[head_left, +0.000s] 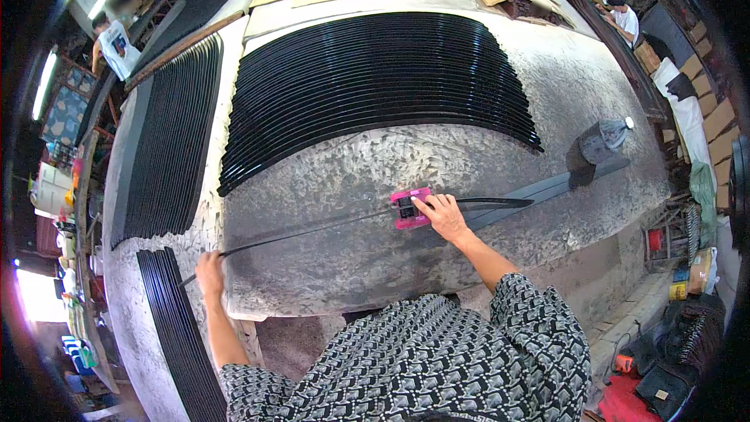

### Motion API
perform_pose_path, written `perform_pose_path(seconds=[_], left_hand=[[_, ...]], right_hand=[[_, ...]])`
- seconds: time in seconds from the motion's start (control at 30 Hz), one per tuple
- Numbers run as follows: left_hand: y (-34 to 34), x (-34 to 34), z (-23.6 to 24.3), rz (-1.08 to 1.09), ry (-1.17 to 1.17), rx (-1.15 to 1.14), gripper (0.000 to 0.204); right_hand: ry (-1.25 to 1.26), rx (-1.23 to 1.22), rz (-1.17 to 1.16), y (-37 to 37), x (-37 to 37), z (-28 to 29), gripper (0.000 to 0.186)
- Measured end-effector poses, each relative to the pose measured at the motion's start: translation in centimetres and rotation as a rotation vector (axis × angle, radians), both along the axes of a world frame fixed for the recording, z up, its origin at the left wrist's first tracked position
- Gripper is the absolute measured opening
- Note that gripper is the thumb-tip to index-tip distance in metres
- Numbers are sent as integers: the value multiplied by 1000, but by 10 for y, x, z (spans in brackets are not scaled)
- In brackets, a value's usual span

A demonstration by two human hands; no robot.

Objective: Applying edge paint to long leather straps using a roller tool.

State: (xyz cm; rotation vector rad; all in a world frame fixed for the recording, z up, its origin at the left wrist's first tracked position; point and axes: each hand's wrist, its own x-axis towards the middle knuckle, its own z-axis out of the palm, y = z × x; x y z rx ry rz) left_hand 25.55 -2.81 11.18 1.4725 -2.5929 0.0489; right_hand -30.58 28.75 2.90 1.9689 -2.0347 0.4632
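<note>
My left hand [209, 273] is closed around one end of a long, thin black strip [312, 236], just off the table's near left part. The strip runs to the right across the grey stained tabletop [312, 281]. It passes at a small pink block [422, 219] with a black piece on top, and its far end lies to the right of that. The fingers of my right hand [447, 219] grip the block's right side and press down on it. How the strip sits under the block is hidden.
Beyond my hands lies a wide row of glossy black strips [375, 70]. More strips are laid out at the left [172, 141] and near left [180, 336]. A dark container with a white cap [603, 142] stands at the right. Two people are farther back.
</note>
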Motion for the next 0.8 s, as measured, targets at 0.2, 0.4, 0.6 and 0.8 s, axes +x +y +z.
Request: perform_pose_path(seconds=[0.2, 0.4, 0.6, 0.8], left_hand=[[-51, 131, 35, 264, -178, -26, 18], [-82, 270, 67, 474, -228, -80, 19], [-71, 314, 132, 724, -348, -16, 31], [-37, 375, 192, 747, -452, -101, 23]], right_hand=[[30, 23, -26, 0, 8, 2, 58], [-2, -10, -34, -21, 31, 4, 54], [-73, -64, 11, -62, 91, 3, 49], [-265, -69, 67, -81, 115, -8, 51]])
